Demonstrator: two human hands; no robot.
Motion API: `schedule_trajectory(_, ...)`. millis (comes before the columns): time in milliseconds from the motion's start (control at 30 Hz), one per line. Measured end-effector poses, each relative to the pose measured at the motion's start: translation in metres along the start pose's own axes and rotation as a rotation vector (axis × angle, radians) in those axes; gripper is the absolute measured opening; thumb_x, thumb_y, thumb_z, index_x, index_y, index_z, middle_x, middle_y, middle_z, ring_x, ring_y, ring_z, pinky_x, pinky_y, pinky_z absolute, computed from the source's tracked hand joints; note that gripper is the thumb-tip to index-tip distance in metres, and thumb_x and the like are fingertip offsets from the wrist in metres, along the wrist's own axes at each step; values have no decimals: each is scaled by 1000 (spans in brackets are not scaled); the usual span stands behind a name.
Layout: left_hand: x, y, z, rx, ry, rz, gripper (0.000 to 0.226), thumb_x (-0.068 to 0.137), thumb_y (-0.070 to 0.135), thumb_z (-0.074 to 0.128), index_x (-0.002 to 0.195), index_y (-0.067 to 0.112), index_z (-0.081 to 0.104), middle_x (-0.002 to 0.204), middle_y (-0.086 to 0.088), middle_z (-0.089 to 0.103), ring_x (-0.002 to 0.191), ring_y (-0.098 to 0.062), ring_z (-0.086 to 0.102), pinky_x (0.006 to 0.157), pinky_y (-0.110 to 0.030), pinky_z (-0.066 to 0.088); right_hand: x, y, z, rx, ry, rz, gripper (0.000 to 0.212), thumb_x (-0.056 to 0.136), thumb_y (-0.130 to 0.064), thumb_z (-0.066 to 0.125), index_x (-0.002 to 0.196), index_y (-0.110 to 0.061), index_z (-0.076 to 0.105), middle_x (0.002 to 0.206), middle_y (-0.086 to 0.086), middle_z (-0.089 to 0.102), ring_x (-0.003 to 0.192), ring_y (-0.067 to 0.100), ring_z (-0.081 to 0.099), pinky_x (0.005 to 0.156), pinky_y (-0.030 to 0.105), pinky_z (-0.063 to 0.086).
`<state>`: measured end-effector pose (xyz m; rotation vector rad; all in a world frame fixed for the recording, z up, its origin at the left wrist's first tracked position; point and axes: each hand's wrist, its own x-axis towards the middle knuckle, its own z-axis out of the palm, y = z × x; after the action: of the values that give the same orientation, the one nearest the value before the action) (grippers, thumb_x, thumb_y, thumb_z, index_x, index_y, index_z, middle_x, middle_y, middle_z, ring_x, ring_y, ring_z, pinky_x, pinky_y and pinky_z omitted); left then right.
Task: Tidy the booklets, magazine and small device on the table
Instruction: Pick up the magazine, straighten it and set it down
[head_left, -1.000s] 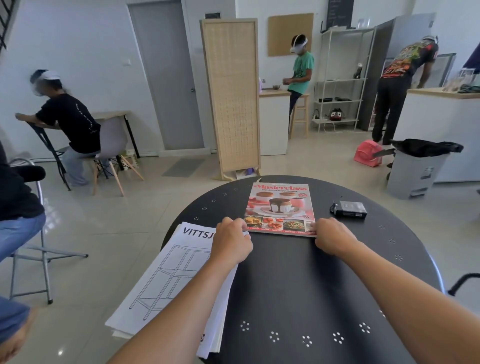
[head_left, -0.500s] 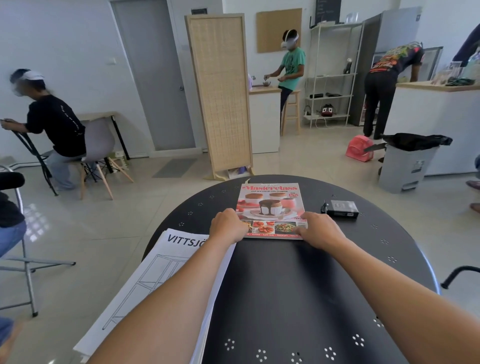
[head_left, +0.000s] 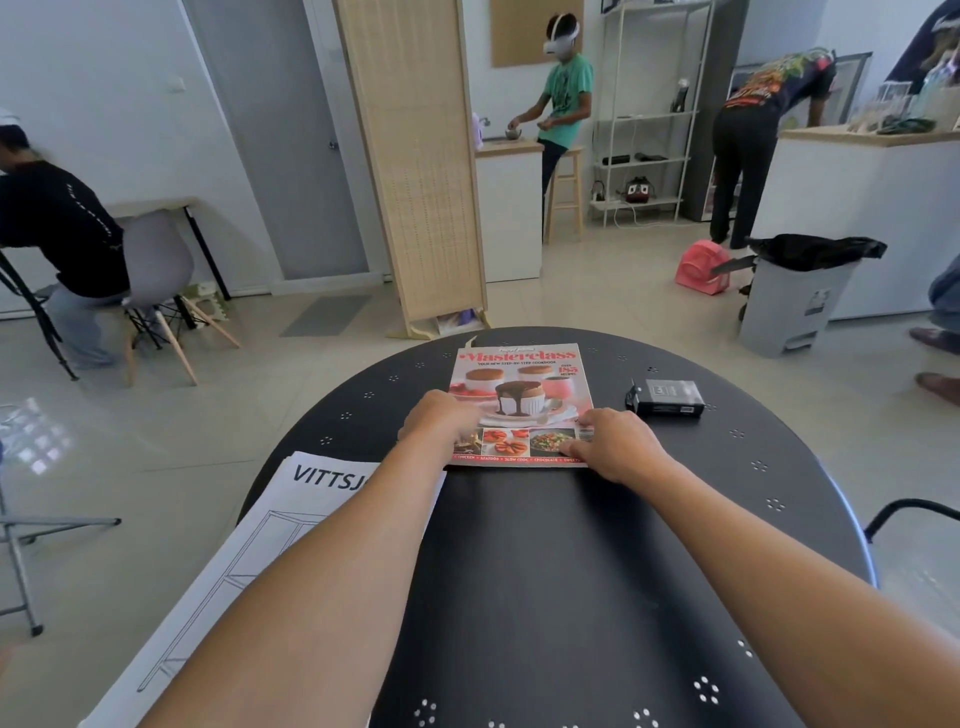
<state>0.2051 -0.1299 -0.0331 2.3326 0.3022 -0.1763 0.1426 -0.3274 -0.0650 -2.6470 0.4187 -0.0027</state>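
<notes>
A pink cookery magazine lies flat at the far middle of the round black table. My left hand rests curled on its near left corner. On its near right corner lies my right hand, fingers pressing the cover. Whether either hand grips the edge is hidden. A small black device sits just right of the magazine, apart from both hands. White assembly booklets lie stacked under my left forearm and overhang the table's left edge.
A metal chair stands at the left, a dark chair arm at the right. A grey bin and a wooden screen stand beyond the table. Three other people are in the room.
Both hands have pushed the magazine away from me, and it has turned straighter on the table. My hands now sit further onto its lower corners. The booklets and the device have stayed put.
</notes>
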Motion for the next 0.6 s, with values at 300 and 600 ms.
schedule_trajectory(300,7,-1,4,-472,-4,-4,13,92,6,50,95,2,63,90,-16,73,73,-30,74,70,-51,63,-1,4,-5,32,-18,-27,66,81,-52,66,136,-18,51,127,11,61,113,28,58,93,37,48)
schedule_trajectory(600,-2,-27,-32,-576,53,91,15,94,10,54,85,11,67,83,-10,75,68,-18,75,59,-40,64,-4,-14,-16,663,-1,130,72,89,-49,57,145,-11,33,133,4,59,110,21,60,90,34,46)
